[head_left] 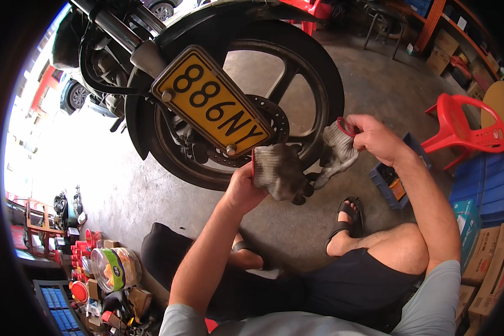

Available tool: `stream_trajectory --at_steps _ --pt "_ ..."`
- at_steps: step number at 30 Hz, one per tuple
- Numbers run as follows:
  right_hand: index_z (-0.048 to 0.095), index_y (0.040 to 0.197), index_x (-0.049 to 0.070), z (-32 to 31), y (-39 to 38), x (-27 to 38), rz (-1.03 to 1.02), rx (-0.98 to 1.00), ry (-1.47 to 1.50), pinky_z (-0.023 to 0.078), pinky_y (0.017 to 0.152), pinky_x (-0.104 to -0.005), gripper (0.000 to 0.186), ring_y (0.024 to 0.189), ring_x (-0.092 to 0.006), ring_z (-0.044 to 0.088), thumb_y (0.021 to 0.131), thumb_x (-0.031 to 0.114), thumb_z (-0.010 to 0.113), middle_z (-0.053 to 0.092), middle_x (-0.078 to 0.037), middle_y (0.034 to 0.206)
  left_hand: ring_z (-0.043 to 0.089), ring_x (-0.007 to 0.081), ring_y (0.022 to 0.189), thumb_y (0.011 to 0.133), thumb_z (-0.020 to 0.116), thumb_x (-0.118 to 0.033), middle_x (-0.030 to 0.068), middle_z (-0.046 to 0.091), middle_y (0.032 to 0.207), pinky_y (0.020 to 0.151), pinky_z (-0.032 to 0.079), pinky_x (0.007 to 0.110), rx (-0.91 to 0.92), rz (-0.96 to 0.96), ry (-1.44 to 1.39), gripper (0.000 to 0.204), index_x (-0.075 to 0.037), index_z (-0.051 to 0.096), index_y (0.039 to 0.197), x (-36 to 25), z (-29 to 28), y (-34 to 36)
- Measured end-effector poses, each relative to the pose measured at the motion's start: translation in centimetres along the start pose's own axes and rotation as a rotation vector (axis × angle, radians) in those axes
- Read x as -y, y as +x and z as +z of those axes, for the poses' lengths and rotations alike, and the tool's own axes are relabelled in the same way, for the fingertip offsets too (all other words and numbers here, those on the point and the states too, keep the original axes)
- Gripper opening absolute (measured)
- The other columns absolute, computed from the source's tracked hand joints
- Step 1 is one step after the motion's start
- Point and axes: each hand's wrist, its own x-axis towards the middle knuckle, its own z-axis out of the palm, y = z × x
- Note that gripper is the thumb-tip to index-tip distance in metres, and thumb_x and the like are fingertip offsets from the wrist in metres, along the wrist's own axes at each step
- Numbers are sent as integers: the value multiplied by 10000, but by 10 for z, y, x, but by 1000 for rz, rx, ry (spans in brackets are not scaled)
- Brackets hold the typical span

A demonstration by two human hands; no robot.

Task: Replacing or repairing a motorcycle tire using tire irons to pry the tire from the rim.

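My left hand (pixel 244 189) reaches into a grey-white knit work glove (pixel 279 172) with a red cuff edge and dark, dirty fingertips. That glove hides my left fingers, and part of the hand stays bare behind the cuff. Closed on the red cuff of a second work glove (pixel 338 150), my right hand (pixel 375 137) holds it up to the right. The fingers of this second glove hang down beside the first one's fingertips; I cannot tell whether they touch. Both gloves are in front of a motorcycle wheel (pixel 333 92), just right of a yellow plate (pixel 207 103).
A blue bin (pixel 387 185) with items inside stands on the concrete floor (pixel 297 229) by my right forearm. A red plastic chair (pixel 459 126) is at the right, near cardboard boxes (pixel 490 269). At the lower left, a clear plastic jar (pixel 116 269) sits among clutter.
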Motion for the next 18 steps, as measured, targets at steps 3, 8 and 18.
stream_trajectory --at_steps 3,8,18 --pt "578 896 19 17 -5 10 -1 2 53 417 626 -234 296 736 -95 520 641 -71 457 563 -5 805 548 242 1130 878 376 -57 129 572 1204 985 426 397 -126 16 72 404 22 479 1260 4 9 3" --pt "560 939 -15 56 0 0 -34 122 85 519 676 -311 244 769 -145 571 706 -61 507 560 -46 851 570 112 859 910 498 -141 66 613 953 761 473 287 -394 111 664 192 -45 550 1068 39 38 30" --pt "533 1020 8 66 8 -35 233 39 42 416 589 -268 324 733 -101 509 799 197 675 539 -21 860 573 191 765 853 585 -72 122 592 865 709 474 319 -491 541 1085 203 4 477 1007 98 55 36"
